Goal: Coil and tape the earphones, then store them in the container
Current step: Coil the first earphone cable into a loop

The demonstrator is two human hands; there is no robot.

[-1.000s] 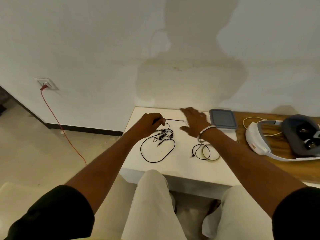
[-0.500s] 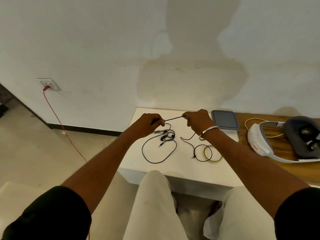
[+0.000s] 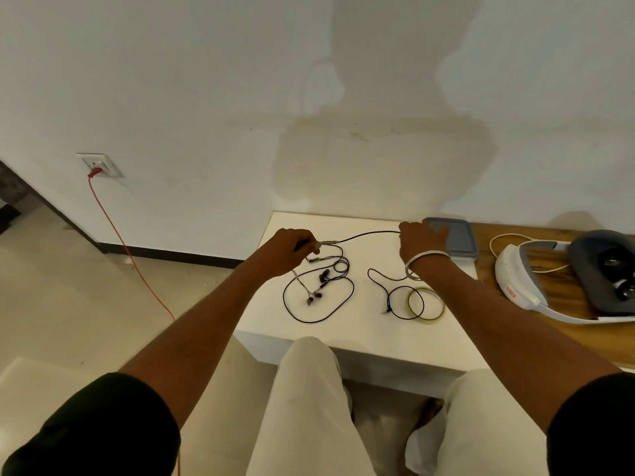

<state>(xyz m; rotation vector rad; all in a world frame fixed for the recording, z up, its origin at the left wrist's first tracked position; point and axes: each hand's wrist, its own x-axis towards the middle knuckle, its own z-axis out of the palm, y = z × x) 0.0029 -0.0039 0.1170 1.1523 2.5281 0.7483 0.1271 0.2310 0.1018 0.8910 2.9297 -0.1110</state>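
Black wired earphones (image 3: 321,297) lie in loose loops on the white table (image 3: 360,334), their earbuds near the table's left middle. My left hand (image 3: 292,249) pinches the cable near its splitter. My right hand (image 3: 421,240) grips the same cable farther along, so a stretch of it hangs taut between the two hands above the table. The plug end trails down and curls through a clear tape roll (image 3: 426,305) lying flat. A grey-lidded container (image 3: 457,238) stands shut at the back, just behind my right hand.
A white and grey VR headset (image 3: 563,280) with a pale cable rests on the wooden top to the right. A red cord (image 3: 127,249) runs from a wall socket down to the floor at the left. My knees are under the table's front edge.
My right hand closed on the cable and slid right, away from the left hand, drawing the cable out into a longer taut stretch. The left hand stayed put.
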